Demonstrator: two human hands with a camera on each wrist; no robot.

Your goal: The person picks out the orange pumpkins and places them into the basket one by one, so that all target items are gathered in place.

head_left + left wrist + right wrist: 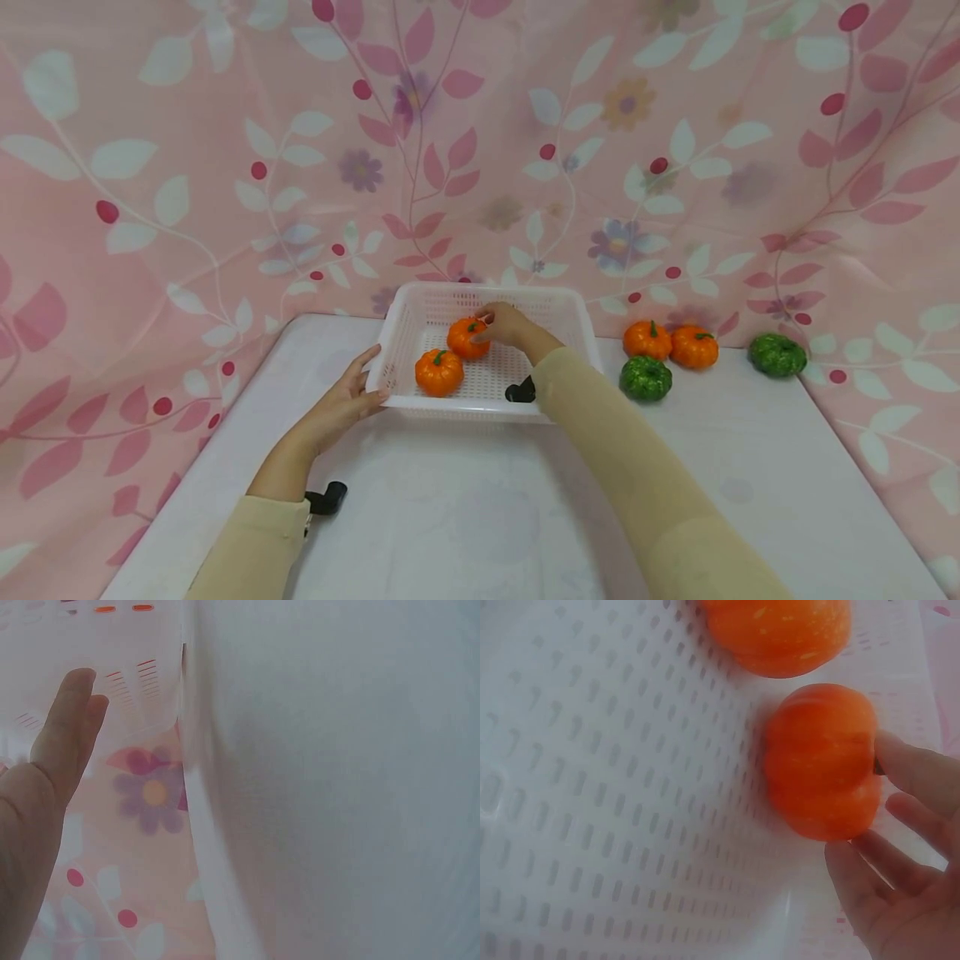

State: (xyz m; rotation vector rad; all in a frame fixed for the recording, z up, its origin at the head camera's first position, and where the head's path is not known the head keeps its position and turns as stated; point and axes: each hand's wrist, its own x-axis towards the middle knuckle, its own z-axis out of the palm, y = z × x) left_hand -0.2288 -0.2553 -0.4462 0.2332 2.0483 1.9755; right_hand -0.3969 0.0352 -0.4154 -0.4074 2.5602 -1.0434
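A white perforated plastic basket point(465, 407) stands at the back of the table with two orange pumpkins inside. My right hand point(507, 325) reaches in over the basket and holds the farther pumpkin point(467, 340) by its right side, fingertips at its stem and edge in the right wrist view. The nearer pumpkin point(439, 373) sits beside it, to the front left. My left hand point(347, 406) holds the basket's left side, its thumb at the front corner rim; in the left wrist view, fingers point(71, 724) lie along the outer wall.
Right of the basket, two more orange pumpkins point(647, 340) stand side by side, with a green pumpkin point(646, 378) in front. Another green pumpkin point(777, 356) lies near the table's right edge. A pink floral cloth point(480, 192) hangs behind the white table point(465, 508).
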